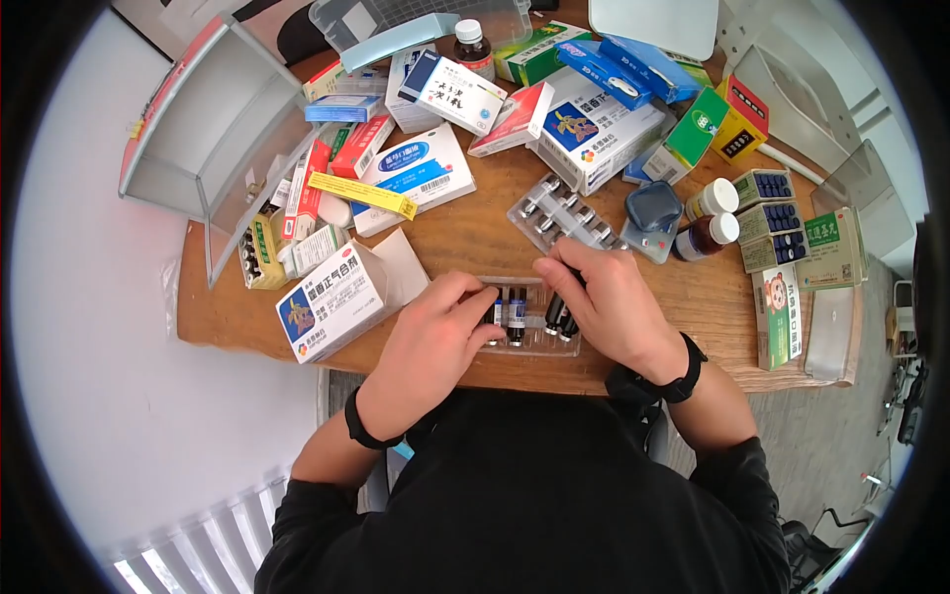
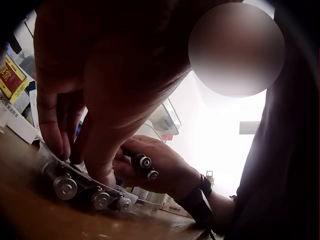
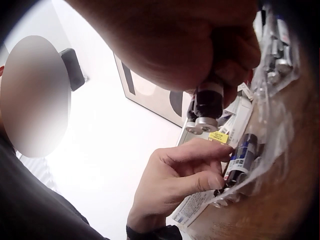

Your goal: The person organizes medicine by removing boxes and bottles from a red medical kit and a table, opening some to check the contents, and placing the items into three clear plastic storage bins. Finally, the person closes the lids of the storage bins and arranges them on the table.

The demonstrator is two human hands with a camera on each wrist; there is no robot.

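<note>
A clear plastic tray [image 1: 537, 339] lies at the table's front edge, with small dark glass vials [image 1: 517, 315] in its left part. My left hand [image 1: 430, 332] is over the tray's left end, thumb and fingers pinching a vial there. Silver caps [image 2: 65, 187] of several vials stick out at the tray's near side in the left wrist view. My right hand [image 1: 621, 305] grips two dark vials [image 3: 207, 102], their silver caps pointing down in the right wrist view. These vials overlap the tray's right part in the head view.
Behind the tray lies a second clear blister tray [image 1: 539, 233] with silver-capped vials. A white medicine box [image 1: 332, 302] stands at left, its flap open. Piled boxes [image 1: 599, 124] fill the back; brown bottles [image 1: 701, 238] and stacked vial packs [image 1: 772, 220] stand at right.
</note>
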